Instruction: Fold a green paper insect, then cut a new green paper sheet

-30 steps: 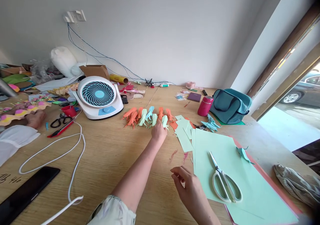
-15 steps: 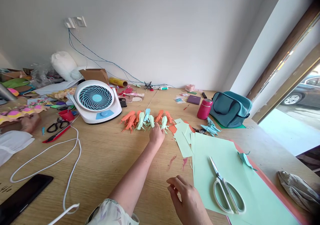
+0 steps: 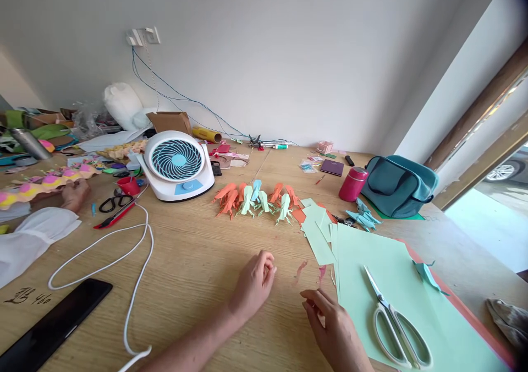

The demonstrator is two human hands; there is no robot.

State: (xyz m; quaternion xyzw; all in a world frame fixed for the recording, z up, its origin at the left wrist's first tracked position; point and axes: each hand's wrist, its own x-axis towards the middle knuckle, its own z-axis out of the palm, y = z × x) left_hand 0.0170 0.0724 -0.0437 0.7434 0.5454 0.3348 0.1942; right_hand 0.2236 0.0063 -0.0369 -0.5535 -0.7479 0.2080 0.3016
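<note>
My left hand (image 3: 253, 284) hovers low over the bare wood of the table (image 3: 193, 262) with its fingers loosely curled and nothing in them. My right hand (image 3: 334, 328) rests near the left edge of the light green paper sheets (image 3: 371, 262), fingers bent, holding nothing that I can see. A row of folded orange, green and blue paper figures (image 3: 258, 198) stands farther back, beyond both hands. White-handled scissors (image 3: 396, 319) lie on the green sheets to the right of my right hand.
A white and blue fan (image 3: 176, 163) stands at the back left, its white cable (image 3: 132, 251) looping forward. A black phone (image 3: 53, 322) lies front left. Another person's hand (image 3: 74, 193) and white sleeve (image 3: 31, 240) are at the left. A teal bag (image 3: 398, 185) and a red cup (image 3: 352, 184) sit at the right.
My left hand has drawn back from the row of paper figures toward me. The right hand stayed by the green sheets. The view has shifted slightly.
</note>
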